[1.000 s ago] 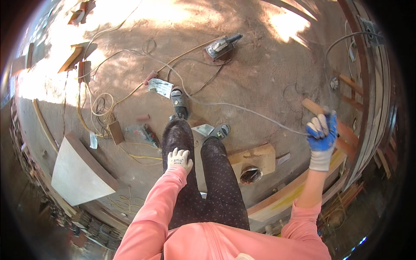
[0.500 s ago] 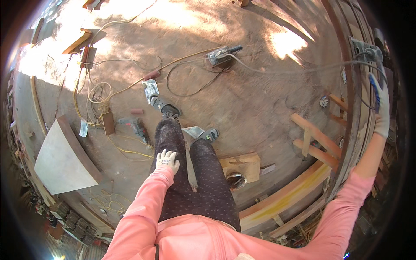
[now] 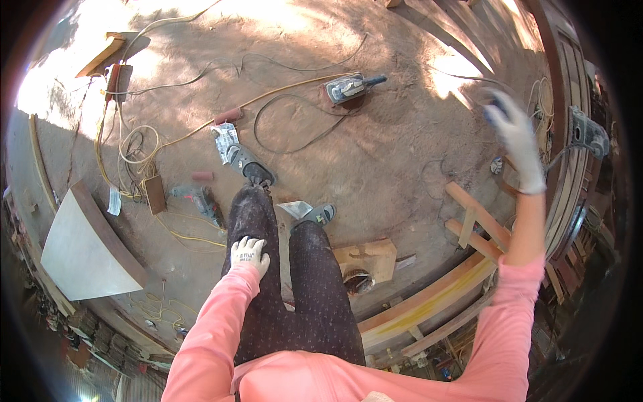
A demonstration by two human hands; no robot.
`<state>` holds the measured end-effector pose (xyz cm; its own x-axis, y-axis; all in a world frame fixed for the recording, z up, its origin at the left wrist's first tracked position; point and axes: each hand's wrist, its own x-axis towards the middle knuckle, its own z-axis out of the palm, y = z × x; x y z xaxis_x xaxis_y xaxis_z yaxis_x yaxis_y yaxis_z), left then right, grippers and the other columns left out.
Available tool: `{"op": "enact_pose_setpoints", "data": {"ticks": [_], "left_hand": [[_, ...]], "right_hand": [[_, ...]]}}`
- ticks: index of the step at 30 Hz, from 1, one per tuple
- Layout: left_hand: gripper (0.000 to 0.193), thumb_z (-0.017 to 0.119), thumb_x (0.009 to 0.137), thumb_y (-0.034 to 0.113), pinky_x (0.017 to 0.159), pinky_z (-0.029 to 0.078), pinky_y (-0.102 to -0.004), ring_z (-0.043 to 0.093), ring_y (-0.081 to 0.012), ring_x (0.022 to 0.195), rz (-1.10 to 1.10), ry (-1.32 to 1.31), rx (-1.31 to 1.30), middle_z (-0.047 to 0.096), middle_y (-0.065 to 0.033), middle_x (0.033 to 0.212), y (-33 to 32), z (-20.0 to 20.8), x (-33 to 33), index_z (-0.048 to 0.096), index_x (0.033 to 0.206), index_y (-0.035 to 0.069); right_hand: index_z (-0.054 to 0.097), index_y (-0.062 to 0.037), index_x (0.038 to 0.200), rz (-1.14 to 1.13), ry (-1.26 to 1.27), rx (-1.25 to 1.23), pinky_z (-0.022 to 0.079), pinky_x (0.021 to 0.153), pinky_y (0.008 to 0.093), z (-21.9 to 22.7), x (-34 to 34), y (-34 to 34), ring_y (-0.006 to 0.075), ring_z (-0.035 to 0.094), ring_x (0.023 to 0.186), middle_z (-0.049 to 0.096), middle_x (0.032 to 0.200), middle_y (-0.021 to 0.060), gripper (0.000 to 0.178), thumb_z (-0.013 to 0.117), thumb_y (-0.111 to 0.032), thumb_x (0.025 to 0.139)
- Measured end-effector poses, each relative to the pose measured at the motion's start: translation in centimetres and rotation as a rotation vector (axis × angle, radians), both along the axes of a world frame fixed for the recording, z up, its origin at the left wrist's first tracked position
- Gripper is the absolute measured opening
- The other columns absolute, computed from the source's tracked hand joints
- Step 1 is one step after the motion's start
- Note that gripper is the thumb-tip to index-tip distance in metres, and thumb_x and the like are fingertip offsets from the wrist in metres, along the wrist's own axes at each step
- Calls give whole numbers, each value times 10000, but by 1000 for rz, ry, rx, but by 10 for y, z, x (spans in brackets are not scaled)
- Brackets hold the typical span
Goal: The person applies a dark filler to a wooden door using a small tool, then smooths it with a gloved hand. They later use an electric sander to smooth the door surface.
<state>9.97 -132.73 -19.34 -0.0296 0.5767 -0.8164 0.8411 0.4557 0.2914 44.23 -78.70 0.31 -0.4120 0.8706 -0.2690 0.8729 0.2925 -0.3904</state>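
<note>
My left hand (image 3: 250,253), in a white work glove, rests on my left thigh with its fingers slightly spread. My right hand (image 3: 516,137), gloved in white with a blue palm side, is raised over the ground at the right. Motion smears its fingers, so whether they hold anything is unclear. Close to its fingertips runs a thin dark cable (image 3: 462,76). To the right of this hand, a grey box-like device (image 3: 589,132) with a cord sits at the wooden rails (image 3: 569,74).
A sander-like tool (image 3: 348,88) lies ahead among looped cords. Beside my left leg are a drill (image 3: 206,204), a brown block (image 3: 155,194) and a pale curved panel (image 3: 90,251). A wooden frame (image 3: 479,218), long boards (image 3: 429,295) and a round tin (image 3: 359,282) stand rightward.
My right hand has moved from beside the rails inward over the ground. The grey device is nearer me, and the cable no longer stretches across from it. My left hand stays on my thigh.
</note>
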Motion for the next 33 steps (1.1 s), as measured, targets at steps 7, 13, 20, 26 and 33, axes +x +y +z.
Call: {"op": "enact_pose_setpoints", "data": {"ticks": [7,13,20,26,33], "left_hand": [[392,691,849,258,1119,384,-494,568,-307,1272,62,35,181,681,-90,1257,21,20,-36,691,1218,123],[343,687,838,143,1069,434,-485,609,-356,1191,99,53,233,690,-132,1181,71,37,-74,686,1169,55],[334,669,839,112,1065,439,-478,601,-374,1207,156,91,201,687,-144,1181,60,41,-73,685,1164,37],[304,666,862,146,1049,454,-472,611,-369,1184,116,65,248,693,-144,1162,40,29,-51,693,1156,69],[271,649,898,239,1024,458,-483,621,-373,1137,75,146,348,697,-162,1124,-7,13,-10,700,1127,103]], "right_hand": [[439,-132,1554,328,-692,-402,402,1153,467,-318,-56,-36,332,446,1450,461,1577,145,659,590,-310,938],[313,-269,1630,246,-914,-142,215,1257,560,-454,-94,1,345,238,1575,251,1719,37,630,441,-196,1018],[652,-132,1276,88,-508,-284,451,1108,504,-492,-73,-43,345,661,1215,701,1280,148,458,677,-319,859],[667,-46,974,-1270,965,-1225,569,566,399,-435,13,-292,258,665,599,684,759,96,151,713,-121,852],[681,43,1032,-1145,2333,-1823,573,830,486,-173,26,-461,341,634,850,675,942,197,358,576,-241,841]]}}
